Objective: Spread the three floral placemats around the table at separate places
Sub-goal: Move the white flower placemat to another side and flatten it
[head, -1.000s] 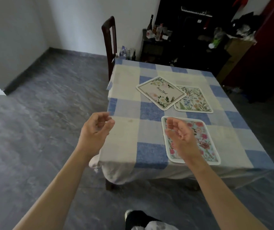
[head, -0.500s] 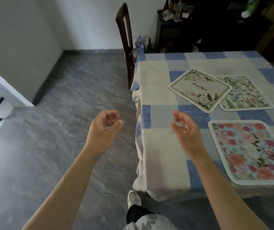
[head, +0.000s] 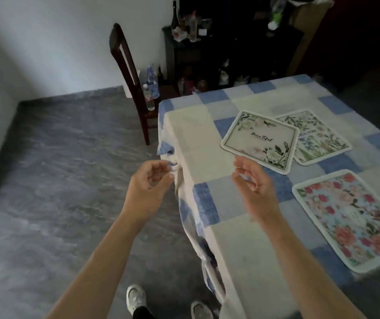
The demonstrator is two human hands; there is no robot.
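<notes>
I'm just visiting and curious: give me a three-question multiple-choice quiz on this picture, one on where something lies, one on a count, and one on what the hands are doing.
1. Where does the white rectangular placemat lettered "Beautiful" lie?
A. Overlapping the green botanical placemat
B. On a chair seat
C. On the floor

2. How many floral placemats lie on the blue-and-white checked tablecloth?
A. Two
B. Three
C. Four

3. How are the left hand and right hand?
A. Each grips a mat
B. Loosely curled, gripping no mat
C. Pressed flat on the table

Answers:
1 A: its edge covers part of the botanical one.
2 B: the rose-patterned placemat is the third.
3 B: both hover empty near the table's edge.
</notes>
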